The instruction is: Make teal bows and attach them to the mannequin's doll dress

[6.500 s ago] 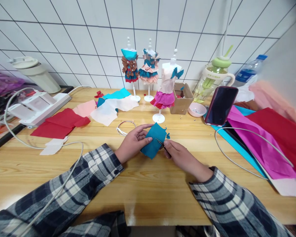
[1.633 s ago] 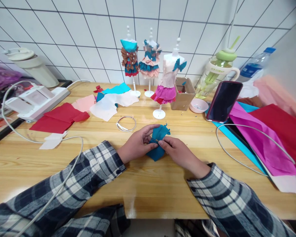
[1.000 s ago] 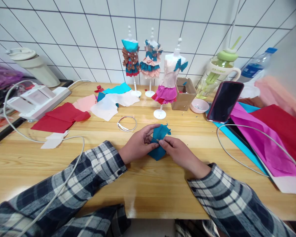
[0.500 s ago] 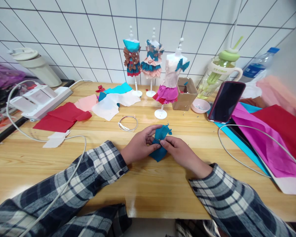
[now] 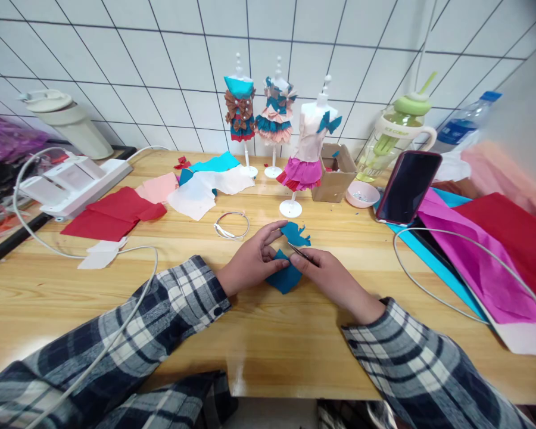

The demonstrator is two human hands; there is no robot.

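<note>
Teal angular sheet of thin matte material (image 5: 286,280) is resting in the bare left hand (image 5: 252,257), whose thumb and curled fingers are pinching its upper edge and hiding part of it. A ragged-edged teal strip (image 5: 295,233) is sticking out past that hand's stretched forefinger; the fingers are covering the stretch between, so I cannot tell whether the two are joined. Just beside, the bare right hand (image 5: 324,268) is gripping a slender dark metal tool (image 5: 309,258) between thumb and fingers; its rear end is disappearing into the hand, leaving its kind hard to make out. Beyond the left hand, a thin pale wire coil (image 5: 231,225) is lying flat. Farther beyond both hands, a white dress form in a magenta skirt (image 5: 301,170) is standing, partly hiding a small brown cardboard box (image 5: 333,189).
</note>
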